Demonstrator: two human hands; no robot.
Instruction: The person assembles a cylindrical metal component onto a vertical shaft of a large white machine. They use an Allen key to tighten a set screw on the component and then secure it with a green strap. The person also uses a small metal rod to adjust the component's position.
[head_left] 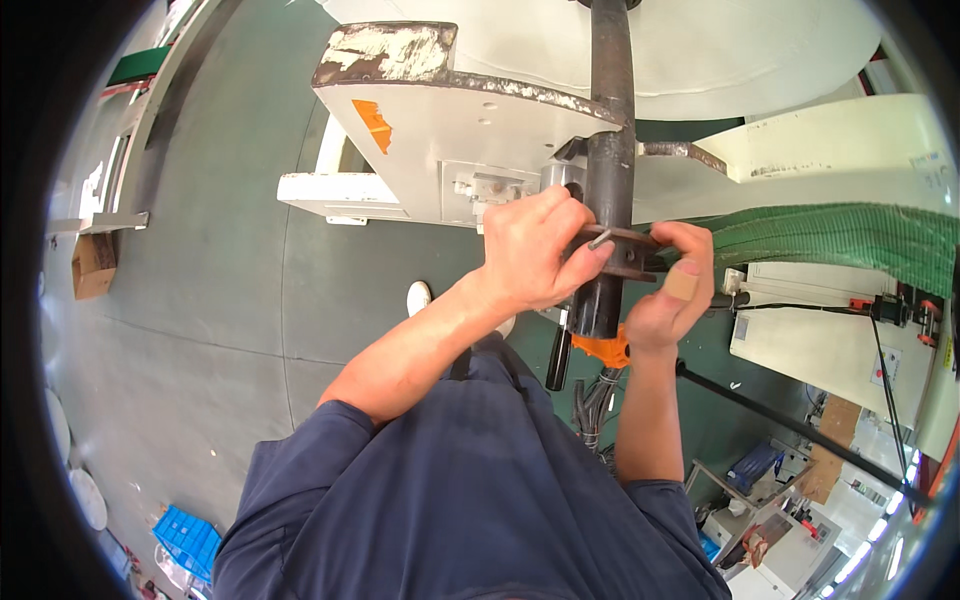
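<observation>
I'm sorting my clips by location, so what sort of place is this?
Probably a factory or workshop. The heavy dark metal shaft, the large pale machine frame with worn paint beside it, and the blue plastic crate at lower left all suggest it.

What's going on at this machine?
A person's bare left hand and right hand grip opposite sides of a flanged collar. It sits around a dark shaft, near its lower end. A short metal piece shows by the left thumb; its far end is hidden.
</observation>
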